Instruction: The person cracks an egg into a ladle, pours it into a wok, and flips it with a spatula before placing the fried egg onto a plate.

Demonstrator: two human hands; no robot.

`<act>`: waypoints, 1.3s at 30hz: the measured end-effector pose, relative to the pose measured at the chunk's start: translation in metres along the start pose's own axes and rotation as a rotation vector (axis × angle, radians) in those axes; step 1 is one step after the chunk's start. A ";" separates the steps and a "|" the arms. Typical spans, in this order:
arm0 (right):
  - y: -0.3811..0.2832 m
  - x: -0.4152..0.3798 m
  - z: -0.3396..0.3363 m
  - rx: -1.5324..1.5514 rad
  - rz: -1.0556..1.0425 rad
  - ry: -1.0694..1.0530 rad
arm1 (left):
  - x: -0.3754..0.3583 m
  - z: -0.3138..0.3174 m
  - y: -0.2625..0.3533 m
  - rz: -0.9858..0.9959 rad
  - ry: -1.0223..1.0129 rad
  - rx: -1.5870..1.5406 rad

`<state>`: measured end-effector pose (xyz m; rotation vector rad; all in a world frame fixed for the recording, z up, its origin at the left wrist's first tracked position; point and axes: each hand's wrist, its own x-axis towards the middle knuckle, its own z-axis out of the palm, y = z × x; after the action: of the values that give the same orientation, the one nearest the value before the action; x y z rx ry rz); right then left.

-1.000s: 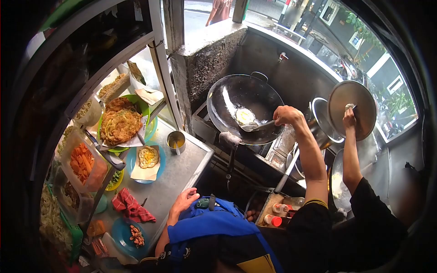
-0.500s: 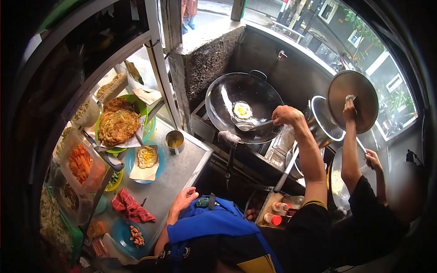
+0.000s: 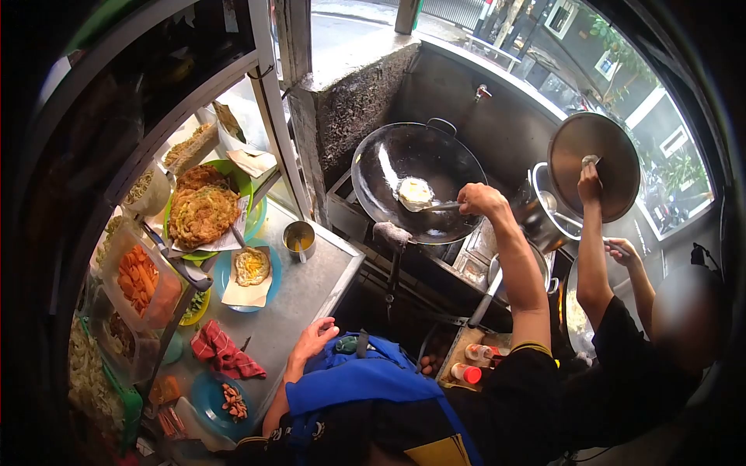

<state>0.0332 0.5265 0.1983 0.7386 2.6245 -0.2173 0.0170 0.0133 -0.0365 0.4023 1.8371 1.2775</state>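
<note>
My right hand [image 3: 482, 199] is closed around the handle of a metal spatula [image 3: 441, 207]. The spatula's blade is at the near edge of a fried egg [image 3: 415, 190], seemingly partly under it, in a large dark wok [image 3: 454, 155]. Beside my waist, my left hand [image 3: 313, 340] holds nothing, its fingers loosely apart, near a blue cloth bag or apron [image 3: 342, 380]. On the counter to the left, another fried egg [image 3: 251, 266] lies on brown paper over a blue plate [image 3: 222, 283].
A co-worker at right holds a big round lid [image 3: 567, 175] and a ladle [image 3: 571, 221] at a tall pot [image 3: 536, 210]. Left are a metal cup [image 3: 298, 237], omelettes [image 3: 203, 208], a carrot tub [image 3: 140, 279] and a red cloth [image 3: 224, 349]. Red-capped jars [image 3: 466, 373] stand below the stove.
My right hand has moved slightly left, bringing the spatula up to the egg. The co-worker's lid has shifted a little left and up, and the ladle now shows at the pot.
</note>
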 end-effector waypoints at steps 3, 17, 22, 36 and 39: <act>0.005 -0.007 -0.005 -0.004 -0.026 -0.003 | 0.003 -0.002 -0.007 -0.010 -0.007 -0.018; -0.017 0.010 0.125 0.146 0.149 0.382 | 0.004 -0.001 0.012 0.014 -0.015 0.002; -0.029 0.030 0.160 0.316 0.225 0.453 | 0.001 -0.003 0.020 0.000 -0.012 0.017; -0.012 -0.002 0.153 0.364 0.195 0.524 | 0.001 -0.004 0.006 -0.002 -0.019 0.005; -0.004 -0.026 0.144 0.352 0.198 0.494 | 0.000 -0.005 0.012 -0.005 -0.032 0.046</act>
<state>0.0995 0.4749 0.0791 1.3079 2.9773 -0.5034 0.0107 0.0158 -0.0250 0.4410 1.8418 1.2205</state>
